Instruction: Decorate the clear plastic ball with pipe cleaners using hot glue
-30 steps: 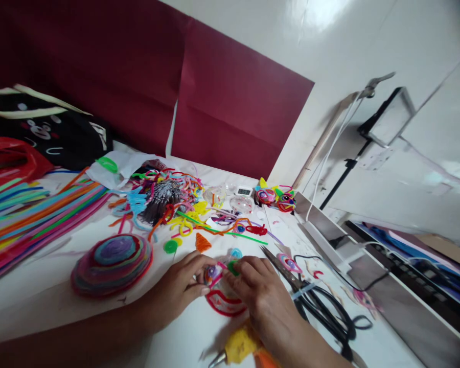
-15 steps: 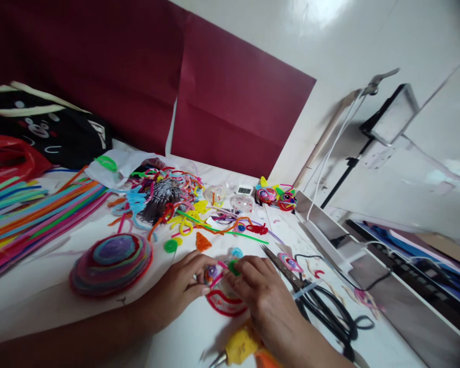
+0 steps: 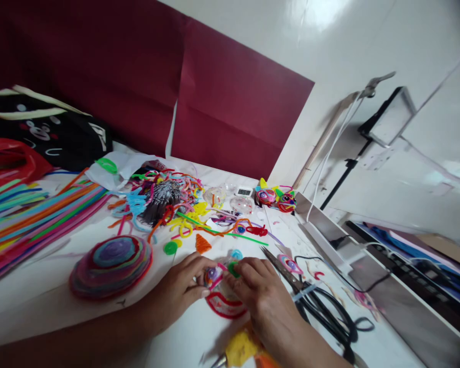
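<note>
In the head view, my left hand (image 3: 187, 281) pinches a small eye-shaped pipe-cleaner piece (image 3: 212, 275) with a purple centre and pink edge. My right hand (image 3: 266, 294) has its fingers closed on a green pipe-cleaner coil (image 3: 233, 269), beside that piece. Under both hands lies a clear piece with a red fuzzy rim (image 3: 226, 308), partly covered by my fingers. A light blue coil (image 3: 236, 253) shows just beyond. Below my right hand rests a yellow glue gun (image 3: 240, 347) with a metal tip. Another eye-shaped piece (image 3: 289, 263) lies to the right.
Black-handled scissors (image 3: 324, 304) lie right of my right hand. A large coiled disc (image 3: 113, 266) sits at left, near bundled pipe cleaners (image 3: 57, 214). Behind are an orange triangle (image 3: 203, 244), a tangled pile of pipe cleaners (image 3: 189, 186) and a small digital display (image 3: 244, 191).
The view has shifted very slightly. Both hands keep nearly the same place and grip, with only tiny finger movement.
</note>
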`<state>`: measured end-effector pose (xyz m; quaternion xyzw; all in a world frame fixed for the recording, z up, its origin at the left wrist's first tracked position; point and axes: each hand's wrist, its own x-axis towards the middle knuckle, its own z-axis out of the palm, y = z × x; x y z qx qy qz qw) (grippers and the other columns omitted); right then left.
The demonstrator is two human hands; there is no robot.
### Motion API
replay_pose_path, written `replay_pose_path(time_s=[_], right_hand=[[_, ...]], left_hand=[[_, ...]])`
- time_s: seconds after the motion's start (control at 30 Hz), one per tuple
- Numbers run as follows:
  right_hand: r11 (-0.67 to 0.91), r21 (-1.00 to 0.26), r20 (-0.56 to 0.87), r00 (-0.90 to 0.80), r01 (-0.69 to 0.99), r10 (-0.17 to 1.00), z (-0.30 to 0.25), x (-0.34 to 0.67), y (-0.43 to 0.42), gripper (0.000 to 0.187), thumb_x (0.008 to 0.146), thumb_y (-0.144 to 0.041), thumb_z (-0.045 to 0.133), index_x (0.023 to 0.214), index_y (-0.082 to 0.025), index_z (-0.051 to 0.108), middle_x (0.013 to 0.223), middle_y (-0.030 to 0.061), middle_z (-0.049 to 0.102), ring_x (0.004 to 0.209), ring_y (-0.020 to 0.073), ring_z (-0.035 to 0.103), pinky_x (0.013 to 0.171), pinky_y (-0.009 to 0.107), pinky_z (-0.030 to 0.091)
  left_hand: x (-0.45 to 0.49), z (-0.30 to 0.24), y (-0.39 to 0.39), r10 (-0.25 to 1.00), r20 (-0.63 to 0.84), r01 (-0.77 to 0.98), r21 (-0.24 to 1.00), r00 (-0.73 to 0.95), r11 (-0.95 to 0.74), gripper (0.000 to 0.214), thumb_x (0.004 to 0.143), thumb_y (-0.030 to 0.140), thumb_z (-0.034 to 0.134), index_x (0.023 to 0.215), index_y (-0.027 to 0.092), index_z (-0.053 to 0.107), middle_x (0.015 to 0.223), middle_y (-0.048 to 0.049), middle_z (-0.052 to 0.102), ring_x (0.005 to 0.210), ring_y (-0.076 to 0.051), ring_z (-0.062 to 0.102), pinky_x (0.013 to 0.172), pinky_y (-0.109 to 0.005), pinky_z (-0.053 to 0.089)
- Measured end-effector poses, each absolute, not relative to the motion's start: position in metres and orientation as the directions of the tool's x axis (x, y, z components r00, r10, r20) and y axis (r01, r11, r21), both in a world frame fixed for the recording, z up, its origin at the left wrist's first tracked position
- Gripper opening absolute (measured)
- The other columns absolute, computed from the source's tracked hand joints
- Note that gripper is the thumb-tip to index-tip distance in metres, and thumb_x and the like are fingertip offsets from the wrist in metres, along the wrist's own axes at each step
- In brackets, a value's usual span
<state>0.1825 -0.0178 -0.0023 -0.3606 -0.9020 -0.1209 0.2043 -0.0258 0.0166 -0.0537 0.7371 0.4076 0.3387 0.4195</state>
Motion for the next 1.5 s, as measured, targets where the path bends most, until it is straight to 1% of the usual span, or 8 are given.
replay_pose_path(time_s=[0.2,0.37,0.53,0.73,0.97,1.17,1.33,1.5], right_hand=[[0.717,0.063,0.463,-0.657,0.694,0.595,-0.0035,0.1820,-0.0176,0.025,0.091,-0.033,0.054,0.105,-0.015,0.064,0.093,0.0085,0.067,0.090,0.0249,0.053,0.077,0.039,0.043],[0.715,0.063,0.453,-0.658,0.696,0.601,-0.0034,0.1828,-0.0178,0.023,0.092,-0.031,0.053,0.107,-0.016,0.064,0.095,0.0085,0.066,0.092,0.0250,0.053,0.078,0.039,0.043],[0.698,0.081,0.433,-0.656,0.711,0.618,-0.0020,0.1828,-0.0187,0.021,0.091,-0.028,0.056,0.107,-0.017,0.064,0.095,0.0077,0.066,0.093,0.0244,0.053,0.078,0.038,0.042],[0.692,0.085,0.420,-0.655,0.717,0.628,-0.0032,0.1836,-0.0198,0.022,0.093,-0.028,0.054,0.112,-0.019,0.063,0.100,0.0085,0.065,0.099,0.0242,0.051,0.080,0.038,0.041],[0.692,0.095,0.436,-0.655,0.716,0.618,-0.0030,0.1826,-0.0184,0.022,0.092,-0.029,0.056,0.108,-0.017,0.064,0.096,0.0080,0.066,0.094,0.0235,0.051,0.079,0.037,0.041],[0.702,0.077,0.445,-0.654,0.708,0.611,-0.0003,0.1826,-0.0199,0.024,0.095,-0.030,0.049,0.109,-0.018,0.064,0.093,0.0078,0.066,0.091,0.0231,0.052,0.079,0.037,0.042],[0.698,0.095,0.435,-0.660,0.710,0.612,-0.0009,0.1838,-0.0196,0.022,0.094,-0.029,0.052,0.109,-0.017,0.064,0.097,0.0083,0.066,0.094,0.0235,0.052,0.079,0.037,0.042],[0.695,0.068,0.406,-0.656,0.715,0.635,-0.0009,0.1828,-0.0195,0.022,0.092,-0.025,0.056,0.111,-0.017,0.063,0.098,0.0080,0.066,0.096,0.0238,0.052,0.078,0.037,0.041]], left_hand=[[-0.0259,-0.0563,0.0185,0.883,0.162,0.315,0.893,0.440,-0.321,0.038,0.073,0.014,0.053,0.110,0.022,0.059,0.100,-0.0044,0.052,0.086,-0.018,0.056,0.073,-0.030,0.052],[-0.0263,-0.0555,0.0183,0.878,0.150,0.322,0.892,0.455,-0.319,0.038,0.076,0.015,0.052,0.112,0.023,0.059,0.105,-0.0048,0.052,0.088,-0.018,0.057,0.075,-0.029,0.051],[-0.0258,-0.0523,0.0163,0.886,0.158,0.331,0.887,0.436,-0.322,0.038,0.075,0.014,0.052,0.111,0.022,0.059,0.098,-0.0041,0.052,0.086,-0.018,0.057,0.073,-0.029,0.051],[-0.0262,-0.0506,0.0150,0.880,0.161,0.333,0.883,0.447,-0.331,0.040,0.075,0.012,0.052,0.113,0.022,0.059,0.100,-0.0043,0.052,0.087,-0.018,0.057,0.074,-0.029,0.050],[-0.0264,-0.0528,0.0153,0.879,0.163,0.321,0.888,0.448,-0.328,0.038,0.076,0.013,0.052,0.113,0.023,0.058,0.102,-0.0043,0.052,0.086,-0.017,0.057,0.074,-0.029,0.051],[-0.0255,-0.0484,0.0155,0.883,0.150,0.333,0.888,0.444,-0.318,0.035,0.076,0.013,0.052,0.109,0.022,0.059,0.102,-0.0045,0.052,0.085,-0.017,0.057,0.074,-0.029,0.051],[-0.0267,-0.0496,0.0152,0.881,0.155,0.334,0.885,0.448,-0.325,0.036,0.076,0.014,0.052,0.110,0.023,0.058,0.101,-0.0042,0.053,0.085,-0.017,0.058,0.073,-0.028,0.051],[-0.0260,-0.0521,0.0155,0.883,0.159,0.329,0.887,0.441,-0.324,0.041,0.075,0.012,0.051,0.114,0.023,0.059,0.101,-0.0046,0.053,0.085,-0.017,0.057,0.073,-0.027,0.051]])
